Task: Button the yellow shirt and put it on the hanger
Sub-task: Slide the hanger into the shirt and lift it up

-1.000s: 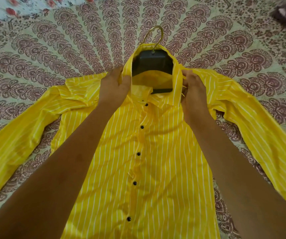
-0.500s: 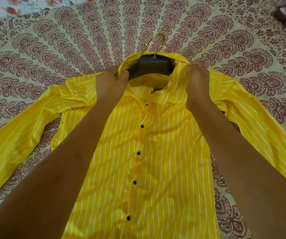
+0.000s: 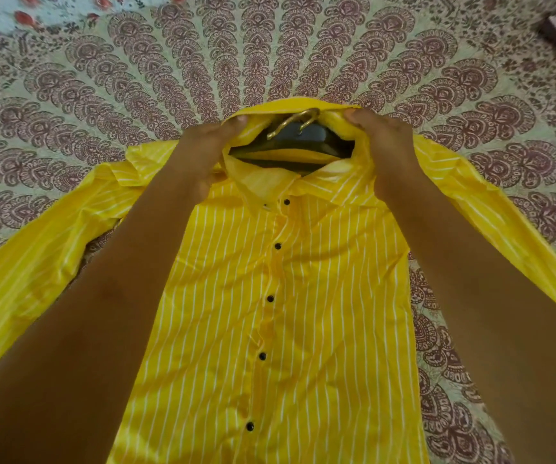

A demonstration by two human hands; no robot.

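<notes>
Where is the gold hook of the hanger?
Top centre, the gold metal hook lies inside the yellow striped shirt's collar, between both hands.

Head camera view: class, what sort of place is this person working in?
Probably a home bedroom: the yellow shirt lies on a mandala-print bedspread, with a floral sheet beyond and no table or shop fittings visible.

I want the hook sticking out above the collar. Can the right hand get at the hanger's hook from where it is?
Probably yes. The hook lies exposed in the open neck of the yellow shirt, close beside the right hand. That hand is pinching the collar, so it must let go first.
</notes>
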